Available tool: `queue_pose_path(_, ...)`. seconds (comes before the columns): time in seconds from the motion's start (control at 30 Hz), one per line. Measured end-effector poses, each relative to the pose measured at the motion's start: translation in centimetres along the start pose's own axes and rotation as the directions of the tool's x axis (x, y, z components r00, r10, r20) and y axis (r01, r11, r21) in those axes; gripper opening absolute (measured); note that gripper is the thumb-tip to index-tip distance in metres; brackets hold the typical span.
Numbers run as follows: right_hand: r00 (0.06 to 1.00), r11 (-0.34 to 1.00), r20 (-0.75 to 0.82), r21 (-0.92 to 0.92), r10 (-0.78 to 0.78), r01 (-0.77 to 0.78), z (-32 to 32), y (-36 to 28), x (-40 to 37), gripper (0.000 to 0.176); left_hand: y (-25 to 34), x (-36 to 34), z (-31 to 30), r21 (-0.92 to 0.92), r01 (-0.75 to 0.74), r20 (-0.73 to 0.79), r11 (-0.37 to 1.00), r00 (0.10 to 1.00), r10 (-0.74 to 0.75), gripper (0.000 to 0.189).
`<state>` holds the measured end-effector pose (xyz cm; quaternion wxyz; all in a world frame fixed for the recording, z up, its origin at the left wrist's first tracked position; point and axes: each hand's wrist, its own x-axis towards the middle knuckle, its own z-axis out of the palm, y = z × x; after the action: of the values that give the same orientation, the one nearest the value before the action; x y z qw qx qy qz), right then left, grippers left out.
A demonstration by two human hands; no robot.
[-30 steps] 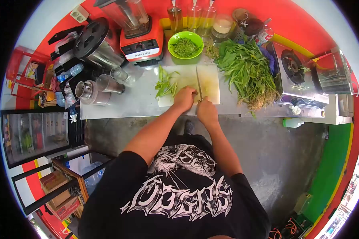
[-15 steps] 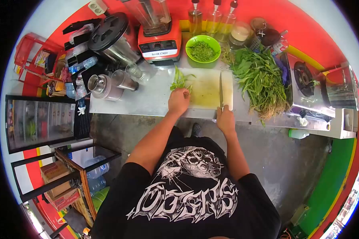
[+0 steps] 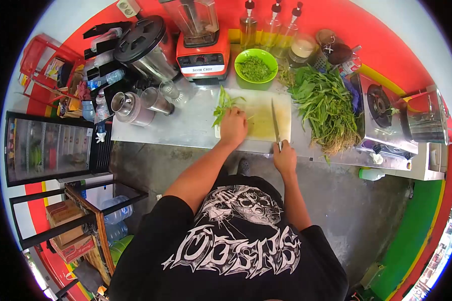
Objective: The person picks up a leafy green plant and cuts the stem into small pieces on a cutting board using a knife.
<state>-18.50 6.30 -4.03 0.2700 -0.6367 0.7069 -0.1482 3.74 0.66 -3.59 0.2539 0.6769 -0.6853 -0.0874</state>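
Observation:
My left hand [image 3: 233,127] lies over the left part of the cutting board [image 3: 261,106], fingers bent down on the leafy greens [image 3: 223,106], whose leaves stick out to the left and above. My right hand [image 3: 285,156] is closed round the handle of a knife [image 3: 275,120] at the board's front right edge. The blade points away from me, over the right part of the board. Behind the board stands a green bowl [image 3: 256,82] holding chopped greens [image 3: 255,68]. A large heap of leafy greens with roots [image 3: 326,100] lies right of the board.
A red blender [image 3: 202,60] stands behind the board, beside a steel container with a black lid [image 3: 148,50]. Pump bottles [image 3: 270,29] line the red wall. Metal cups [image 3: 155,100] are at the left, and a gas stove [image 3: 381,108] with a steel pot [image 3: 427,118] at the right.
My left hand has moved right and a little up over the board. The knife has shifted slightly left, its blade now tilted more to the left. The view has shifted slightly.

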Motion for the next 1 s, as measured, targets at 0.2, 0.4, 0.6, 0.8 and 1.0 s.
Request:
queue_pose_path(0.2,0.999,1.000,-0.042,0.000,-0.011,0.011,-0.8,-1.0,0.5,0.035,2.2,-0.7,2.1,-0.190,-0.069,0.271,0.979,0.955,0.120,0.009)
queue_pose_path(0.4,1.000,0.986,-0.001,-0.164,-0.019,0.019,-1.1,-3.3,1.4,0.034,1.8,0.8,2.9,-0.312,0.026,0.381,0.950,0.919,0.100,0.008)
queue_pose_path(0.6,1.000,0.949,-0.015,-0.314,-0.001,-0.004,-0.2,-4.2,0.4,0.030,1.8,1.3,3.4,-0.282,0.140,0.443,0.949,0.897,0.000,0.008)
queue_pose_path(0.8,0.999,0.915,0.004,-0.401,-0.049,0.046,1.5,-3.7,2.5,0.030,2.1,1.7,3.0,-0.250,0.221,0.484,0.943,0.872,-0.076,0.010)
queue_pose_path(1.0,0.991,0.931,0.123,-0.365,0.044,0.004,0.4,-4.6,1.9,0.033,1.1,2.6,3.8,-0.260,0.263,0.541,0.929,0.837,-0.086,0.012)
